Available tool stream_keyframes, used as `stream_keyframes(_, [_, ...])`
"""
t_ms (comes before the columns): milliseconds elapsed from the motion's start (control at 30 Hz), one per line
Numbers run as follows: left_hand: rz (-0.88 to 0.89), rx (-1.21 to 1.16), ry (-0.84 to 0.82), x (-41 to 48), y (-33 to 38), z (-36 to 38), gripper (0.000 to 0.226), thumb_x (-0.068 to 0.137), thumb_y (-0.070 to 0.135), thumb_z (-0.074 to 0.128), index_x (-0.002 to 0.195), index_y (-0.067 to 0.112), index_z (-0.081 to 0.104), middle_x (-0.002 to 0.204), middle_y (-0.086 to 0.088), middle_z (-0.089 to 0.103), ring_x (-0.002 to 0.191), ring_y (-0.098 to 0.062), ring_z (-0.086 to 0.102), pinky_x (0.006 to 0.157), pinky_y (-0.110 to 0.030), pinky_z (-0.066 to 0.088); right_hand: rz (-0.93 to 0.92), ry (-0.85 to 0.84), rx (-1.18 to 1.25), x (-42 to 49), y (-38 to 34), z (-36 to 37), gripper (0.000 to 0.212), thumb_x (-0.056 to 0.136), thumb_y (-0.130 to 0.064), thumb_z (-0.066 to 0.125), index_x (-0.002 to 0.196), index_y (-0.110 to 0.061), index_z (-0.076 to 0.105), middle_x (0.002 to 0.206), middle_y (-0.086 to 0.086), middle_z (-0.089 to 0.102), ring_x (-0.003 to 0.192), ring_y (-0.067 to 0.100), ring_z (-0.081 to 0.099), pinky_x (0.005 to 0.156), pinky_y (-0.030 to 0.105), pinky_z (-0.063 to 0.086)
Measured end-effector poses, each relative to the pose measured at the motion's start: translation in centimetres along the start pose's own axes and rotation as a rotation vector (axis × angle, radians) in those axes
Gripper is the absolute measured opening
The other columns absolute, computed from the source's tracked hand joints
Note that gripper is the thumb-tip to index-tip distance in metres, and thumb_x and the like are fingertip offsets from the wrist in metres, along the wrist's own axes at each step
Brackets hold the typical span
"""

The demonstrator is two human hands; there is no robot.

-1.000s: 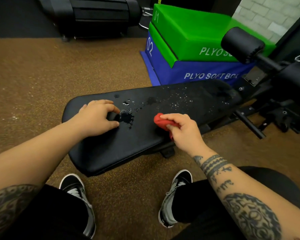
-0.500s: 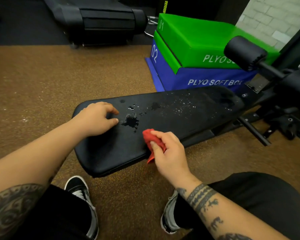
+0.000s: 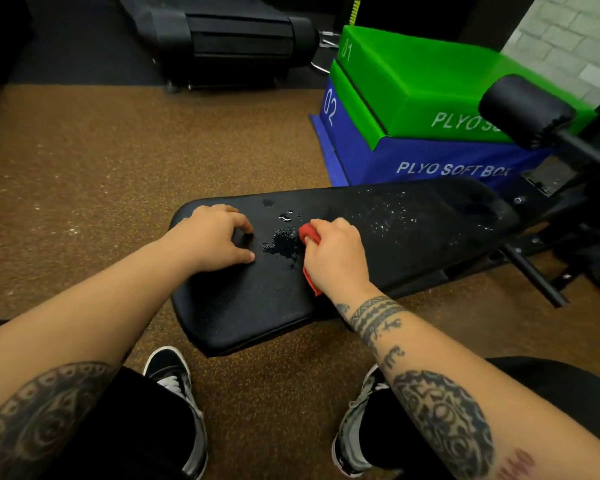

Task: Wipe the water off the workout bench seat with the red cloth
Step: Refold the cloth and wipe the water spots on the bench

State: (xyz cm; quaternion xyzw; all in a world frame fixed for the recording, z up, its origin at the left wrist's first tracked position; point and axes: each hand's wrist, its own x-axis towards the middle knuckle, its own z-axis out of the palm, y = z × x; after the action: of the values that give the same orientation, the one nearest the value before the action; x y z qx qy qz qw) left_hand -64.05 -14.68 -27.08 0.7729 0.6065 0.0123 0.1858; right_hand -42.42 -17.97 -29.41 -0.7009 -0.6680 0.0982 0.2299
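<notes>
The right hand (image 3: 336, 258) grips a red cloth (image 3: 309, 235) on the black bench seat (image 3: 257, 306). A puddle (image 3: 281, 244) lies between its fingers and the left hand (image 3: 212, 237), whose fingertips rest on the seat.

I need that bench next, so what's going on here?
A person is wiping the black bench seat. The right hand grips the red cloth at the edge of a puddle, while the left hand rests on the seat beside it. The puddle and fine droplets farther along are not yet wiped.

Red cloth (image 3: 308, 233) mostly hidden under right hand (image 3: 333, 258), green box (image 3: 413, 81) lettering cut by foam roller (image 3: 523, 110)
</notes>
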Motion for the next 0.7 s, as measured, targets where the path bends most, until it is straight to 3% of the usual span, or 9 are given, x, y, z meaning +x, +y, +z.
stream_keyframes(167, [0.018, 0.020, -0.007, 0.1, 0.3, -0.6, 0.058, 0.067, 0.060, 0.074, 0.120, 0.038, 0.065, 0.141, 0.000, 0.053, 0.130, -0.027, 0.049, 0.110, -0.042, 0.038, -0.159, -0.187, 0.019, 0.5, -0.3, -0.8, 0.030, 0.093, -0.020, 0.060, 0.121, -0.023, 0.070, 0.110, 0.009, 0.064, 0.107, 0.029, 0.057, 0.095, 0.033, 0.045])
stream_keyframes(267, [-0.013, 0.032, -0.013, 0.3, -0.1, -1.1, 0.065, 0.064, 0.059, 0.074, 0.124, 0.038, 0.061, 0.132, 0.000, 0.060, 0.124, -0.028, 0.054, 0.104, -0.051, 0.043, 0.002, -0.174, 0.169, 2.0, 0.7, -2.4, 0.023, 0.093, -0.023, 0.062, 0.113, -0.020, 0.073, 0.110, 0.006, 0.073, 0.105, 0.023, 0.065, 0.084, 0.021, 0.043])
stream_keyframes(367, [-0.026, 0.023, 0.030, 0.5, -0.5, -1.1, 0.073, 0.067, 0.049, 0.082, 0.133, 0.028, 0.059, 0.137, -0.007, 0.058, 0.125, -0.031, 0.054, 0.105, -0.040, 0.043, 0.049, -0.027, 0.115, 2.4, 0.3, -1.3, 0.024, 0.092, -0.025, 0.060, 0.111, -0.019, 0.073, 0.107, 0.010, 0.071, 0.104, 0.030, 0.064, 0.088, 0.032, 0.049])
stream_keyframes(467, [-0.050, 0.031, 0.023, 0.7, -0.9, -1.3, 0.080, 0.064, 0.056, 0.082, 0.133, 0.024, 0.059, 0.143, -0.011, 0.052, 0.131, -0.032, 0.049, 0.109, -0.040, 0.041, -0.088, -0.061, 0.054, 0.7, -1.6, 0.4, 0.026, 0.090, -0.020, 0.061, 0.114, -0.021, 0.072, 0.104, 0.012, 0.064, 0.103, 0.035, 0.058, 0.092, 0.040, 0.047])
stream_keyframes(533, [-0.057, 0.046, -0.002, 0.9, -1.0, -1.4, 0.078, 0.065, 0.058, 0.081, 0.132, 0.025, 0.060, 0.138, -0.010, 0.056, 0.127, -0.031, 0.052, 0.107, -0.038, 0.042, -0.162, -0.165, 0.092, 0.4, -1.9, 0.1, 0.028, 0.091, -0.019, 0.063, 0.117, -0.024, 0.072, 0.107, 0.008, 0.066, 0.106, 0.030, 0.059, 0.096, 0.038, 0.047])
stream_keyframes(600, [-0.064, 0.053, -0.014, 1.0, -1.0, -1.5, 0.075, 0.067, 0.057, 0.080, 0.132, 0.027, 0.060, 0.135, -0.008, 0.058, 0.123, -0.031, 0.054, 0.105, -0.039, 0.044, -0.118, -0.219, 0.154, 1.5, -1.5, -1.1, 0.026, 0.091, -0.019, 0.064, 0.114, -0.024, 0.073, 0.112, 0.004, 0.071, 0.109, 0.023, 0.063, 0.097, 0.032, 0.048])
stream_keyframes(700, [-0.069, 0.068, -0.015, 1.1, -1.0, -1.7, 0.068, 0.070, 0.050, 0.081, 0.132, 0.029, 0.060, 0.128, -0.007, 0.062, 0.119, -0.032, 0.056, 0.100, -0.038, 0.047, -0.030, -0.116, 0.162, 3.6, -0.8, -1.1, 0.024, 0.091, -0.017, 0.064, 0.113, -0.024, 0.074, 0.113, 0.005, 0.070, 0.110, 0.024, 0.063, 0.098, 0.033, 0.047])
